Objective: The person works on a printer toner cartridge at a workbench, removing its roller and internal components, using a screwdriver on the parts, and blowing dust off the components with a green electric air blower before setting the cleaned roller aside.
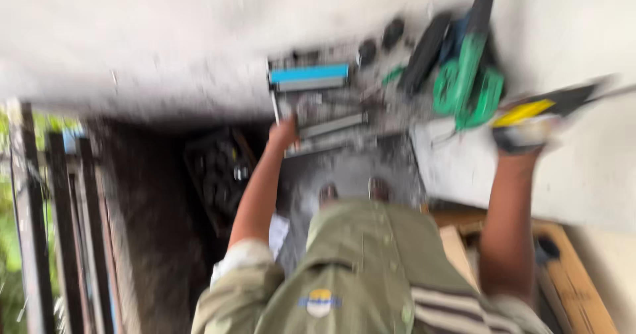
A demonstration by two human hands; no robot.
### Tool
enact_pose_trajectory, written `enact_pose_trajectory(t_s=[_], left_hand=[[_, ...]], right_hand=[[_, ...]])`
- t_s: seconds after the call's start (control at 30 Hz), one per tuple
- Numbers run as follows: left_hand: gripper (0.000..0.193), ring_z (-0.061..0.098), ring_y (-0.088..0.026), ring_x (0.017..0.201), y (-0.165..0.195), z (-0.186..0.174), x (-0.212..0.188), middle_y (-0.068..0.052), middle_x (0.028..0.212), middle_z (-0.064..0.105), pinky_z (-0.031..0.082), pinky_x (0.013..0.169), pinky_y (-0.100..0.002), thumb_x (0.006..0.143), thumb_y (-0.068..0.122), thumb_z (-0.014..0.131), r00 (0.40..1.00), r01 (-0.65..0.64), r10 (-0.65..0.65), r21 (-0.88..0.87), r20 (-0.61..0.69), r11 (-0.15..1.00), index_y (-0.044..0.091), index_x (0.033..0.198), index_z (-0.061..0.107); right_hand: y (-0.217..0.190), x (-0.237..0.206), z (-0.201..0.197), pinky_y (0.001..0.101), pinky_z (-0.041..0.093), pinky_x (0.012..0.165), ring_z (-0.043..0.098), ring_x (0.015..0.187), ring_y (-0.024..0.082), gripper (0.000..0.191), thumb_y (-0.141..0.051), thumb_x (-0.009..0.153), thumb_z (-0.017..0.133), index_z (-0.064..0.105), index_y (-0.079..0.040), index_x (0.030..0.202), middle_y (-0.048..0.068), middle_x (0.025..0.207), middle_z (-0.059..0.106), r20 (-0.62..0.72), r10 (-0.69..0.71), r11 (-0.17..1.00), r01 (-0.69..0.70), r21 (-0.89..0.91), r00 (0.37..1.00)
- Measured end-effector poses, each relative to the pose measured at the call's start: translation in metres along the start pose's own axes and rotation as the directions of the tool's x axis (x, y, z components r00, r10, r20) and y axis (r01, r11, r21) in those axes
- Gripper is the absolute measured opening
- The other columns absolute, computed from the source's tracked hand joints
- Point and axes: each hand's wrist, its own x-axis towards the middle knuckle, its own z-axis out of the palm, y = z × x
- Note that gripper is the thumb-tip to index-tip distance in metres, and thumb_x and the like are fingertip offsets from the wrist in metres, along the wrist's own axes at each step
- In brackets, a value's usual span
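Tool (540, 115) gripped in right hand (523, 138); left hand (283, 135) touching metal frame (318, 109).

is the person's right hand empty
No, the right hand is closed around a blurred yellow and black tool, held out beside the green power tool lying on the floor.

Heavy motion blur smears the whole frame, so no edge is sharp and small parts melt into streaks. Soft, even daylight fills the scene, brightest on the pale wall (165, 36) at the top, with no hard glare. The floor (152, 228) at lower left lies in deep shadow, and the green tool (467, 85) shows only as a smudge.
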Motion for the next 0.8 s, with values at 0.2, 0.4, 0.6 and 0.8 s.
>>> enact_pose_trajectory(t_s=[0.2,0.4,0.6,0.8], left_hand=[[0.089,0.065,-0.042,0.114,-0.002,0.002,0.004,-0.023,0.120,0.069,0.054,0.090,-0.050,0.052,0.017,0.092,0.990,0.013,0.013,-0.184,0.140,0.983,0.011,0.136,0.063],[0.065,0.075,-0.030,0.069,-0.016,0.013,-0.041,-0.024,0.089,0.081,0.055,0.058,-0.039,0.071,0.010,0.075,0.967,0.217,-0.090,-0.587,0.238,0.780,-0.001,0.134,0.063],[0.052,0.069,-0.015,0.059,-0.010,0.032,-0.118,-0.013,0.076,0.073,0.052,0.049,-0.032,0.068,0.003,0.075,0.938,0.251,-0.339,-0.821,0.075,0.513,-0.008,0.118,0.069],[0.058,0.064,-0.021,0.061,0.034,0.055,-0.134,-0.014,0.080,0.071,0.050,0.051,-0.033,0.069,0.003,0.082,0.867,0.202,-0.497,-0.940,0.041,0.274,-0.012,0.121,0.063]], right_hand=[[-0.025,0.034,-0.021,0.0514,0.048,0.105,0.060,0.124,0.034,0.093,-0.036,0.070,0.092,0.043,-0.005,0.142,0.017,0.132,0.062,0.066,0.151,0.923,-0.117,-0.366,0.986],[-0.049,0.066,0.022,0.0494,0.051,0.103,0.064,0.121,0.033,0.084,-0.030,0.065,0.094,0.053,-0.007,0.134,0.016,0.127,0.066,0.144,0.193,0.953,-0.151,-0.261,0.971],[-0.058,0.098,0.003,0.0468,0.054,0.105,0.067,0.122,0.032,0.073,-0.031,0.072,0.094,0.058,-0.011,0.133,0.013,0.129,0.069,-0.011,0.001,1.000,-0.001,0.028,1.000],[-0.005,0.120,0.098,0.0478,0.058,0.102,0.070,0.122,0.037,0.078,-0.043,0.074,0.092,0.053,-0.022,0.138,0.014,0.134,0.068,0.192,-0.132,0.888,0.202,-0.413,0.973]])
